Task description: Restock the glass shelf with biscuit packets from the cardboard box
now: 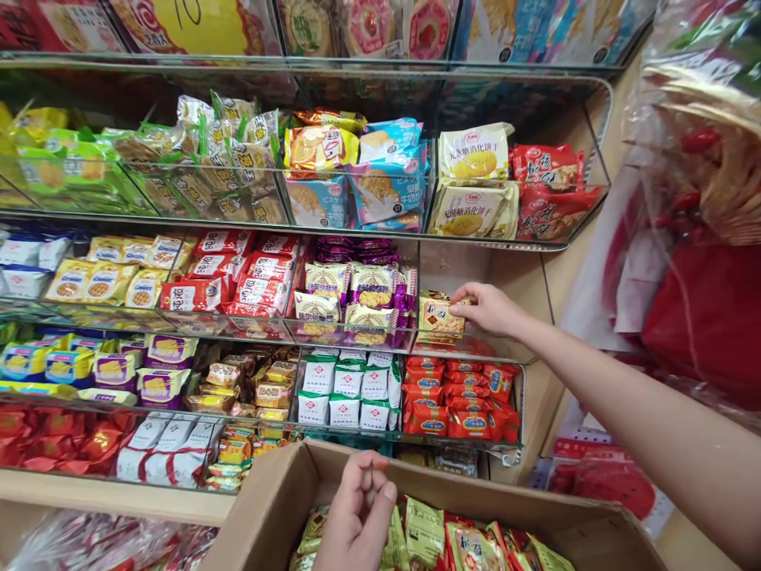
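My right hand (491,308) reaches into a shelf compartment, its fingers and thumb closed on a small yellow-gold snack packet (441,316). Similar packets lie under it, behind the clear front lip. My left hand (360,511) is over the near side of an open cardboard box (476,484). Its fingers are loosely curled, the thumb stands apart from them, and I see nothing held. Inside the box are several yellow-gold and red packets (472,547), partly hidden by that hand. Left of the held packet stand cream and purple biscuit packets (372,305).
Clear shelf dividers and lips (350,337) edge the compartments. Red packets (460,400) fill the bin below my right hand, and white-green ones (348,388) sit beside them. Higher up are cream biscuit packs (474,182). A plastic-wrapped red bundle (707,309) hangs at the right.
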Demonstrator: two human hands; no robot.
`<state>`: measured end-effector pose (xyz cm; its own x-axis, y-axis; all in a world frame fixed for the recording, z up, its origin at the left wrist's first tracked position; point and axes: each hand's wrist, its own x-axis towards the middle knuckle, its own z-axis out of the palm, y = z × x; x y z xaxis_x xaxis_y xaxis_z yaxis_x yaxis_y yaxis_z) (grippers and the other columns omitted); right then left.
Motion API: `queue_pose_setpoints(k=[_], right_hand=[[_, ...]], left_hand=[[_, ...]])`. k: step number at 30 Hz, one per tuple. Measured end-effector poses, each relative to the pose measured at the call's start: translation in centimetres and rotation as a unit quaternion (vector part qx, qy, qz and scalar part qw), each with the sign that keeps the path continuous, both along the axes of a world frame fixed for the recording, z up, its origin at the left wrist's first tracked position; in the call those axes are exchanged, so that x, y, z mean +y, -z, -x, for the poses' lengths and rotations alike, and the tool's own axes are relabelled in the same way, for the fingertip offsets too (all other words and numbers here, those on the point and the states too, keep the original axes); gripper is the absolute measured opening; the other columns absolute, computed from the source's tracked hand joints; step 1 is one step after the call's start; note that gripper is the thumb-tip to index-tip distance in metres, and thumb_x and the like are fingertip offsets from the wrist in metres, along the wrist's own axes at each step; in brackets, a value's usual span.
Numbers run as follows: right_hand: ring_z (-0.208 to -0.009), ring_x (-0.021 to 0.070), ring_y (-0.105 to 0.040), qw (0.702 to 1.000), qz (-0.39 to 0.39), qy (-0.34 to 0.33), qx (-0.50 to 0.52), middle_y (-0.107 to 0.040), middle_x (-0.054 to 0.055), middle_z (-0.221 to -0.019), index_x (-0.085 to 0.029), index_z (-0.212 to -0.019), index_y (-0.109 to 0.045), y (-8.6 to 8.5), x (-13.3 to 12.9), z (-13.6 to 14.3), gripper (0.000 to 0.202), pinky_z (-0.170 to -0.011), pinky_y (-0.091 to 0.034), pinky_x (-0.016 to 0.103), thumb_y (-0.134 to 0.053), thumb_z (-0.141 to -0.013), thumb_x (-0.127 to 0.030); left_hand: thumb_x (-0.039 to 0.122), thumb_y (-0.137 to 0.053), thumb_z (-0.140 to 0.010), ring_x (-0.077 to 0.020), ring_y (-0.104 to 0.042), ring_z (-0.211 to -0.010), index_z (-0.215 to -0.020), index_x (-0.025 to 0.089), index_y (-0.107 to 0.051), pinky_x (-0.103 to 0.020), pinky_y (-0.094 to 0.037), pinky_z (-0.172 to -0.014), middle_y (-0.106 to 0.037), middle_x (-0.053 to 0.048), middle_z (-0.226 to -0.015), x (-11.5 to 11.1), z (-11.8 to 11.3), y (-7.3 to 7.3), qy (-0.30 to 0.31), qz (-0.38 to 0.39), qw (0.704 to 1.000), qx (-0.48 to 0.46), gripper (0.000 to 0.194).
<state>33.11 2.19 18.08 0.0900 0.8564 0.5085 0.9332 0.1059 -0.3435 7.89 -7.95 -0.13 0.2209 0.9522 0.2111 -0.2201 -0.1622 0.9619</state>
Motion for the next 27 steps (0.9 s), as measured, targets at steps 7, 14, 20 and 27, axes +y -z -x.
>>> queue_pose_setpoints(k=[7,14,20,27], right_hand=[[-0.072,0.0157,-0.054,0.996,0.07,0.022,-0.051,-0.059,0.001,-0.076,-0.018,-0.072,-0.061,-0.1,0.5,1.0,0.011,-0.062,-0.038,0.024,-0.066,-0.064,-0.023],[-0.079,0.0167,-0.054,0.997,0.063,0.054,-0.001,-0.056,0.002,-0.087,-0.019,-0.089,-0.058,0.6,0.6,0.4,0.041,-0.067,-0.041,0.024,-0.072,-0.054,-0.036],[-0.069,0.0131,-0.054,0.993,0.073,0.051,0.073,-0.059,0.002,-0.088,-0.017,-0.096,-0.055,1.1,0.7,-0.3,0.05,-0.059,-0.042,0.023,-0.074,-0.052,-0.034],[-0.076,0.015,-0.055,0.985,0.032,0.046,0.164,-0.055,0.008,-0.105,-0.015,-0.099,-0.053,1.5,1.0,-0.9,0.062,-0.058,-0.044,0.024,-0.074,-0.047,-0.042]], left_hand=[[0.056,-0.053,-0.072,-0.0066,-0.031,-0.052,-0.089,0.02,-0.048,-0.02,-0.027,-0.051,-0.037,0.007,-0.061,0.5,0.1,1.7,0.037,0.006,0.999,0.034,0.04],[0.056,-0.046,-0.077,-0.0088,-0.03,-0.055,-0.083,0.018,-0.049,-0.021,-0.027,-0.053,-0.035,0.006,-0.061,0.7,-0.2,4.0,0.102,-0.046,0.988,0.111,0.038],[0.042,-0.042,-0.082,-0.0087,-0.036,-0.053,-0.083,0.019,-0.048,-0.019,-0.03,-0.051,-0.042,0.004,-0.061,1.1,0.4,5.1,0.212,-0.106,0.943,0.231,0.024],[0.028,-0.055,-0.077,-0.0106,-0.054,-0.064,-0.086,0.024,-0.06,-0.017,-0.039,-0.059,-0.061,0.0,-0.08,2.4,0.7,9.2,0.279,-0.275,0.779,0.49,0.011]])
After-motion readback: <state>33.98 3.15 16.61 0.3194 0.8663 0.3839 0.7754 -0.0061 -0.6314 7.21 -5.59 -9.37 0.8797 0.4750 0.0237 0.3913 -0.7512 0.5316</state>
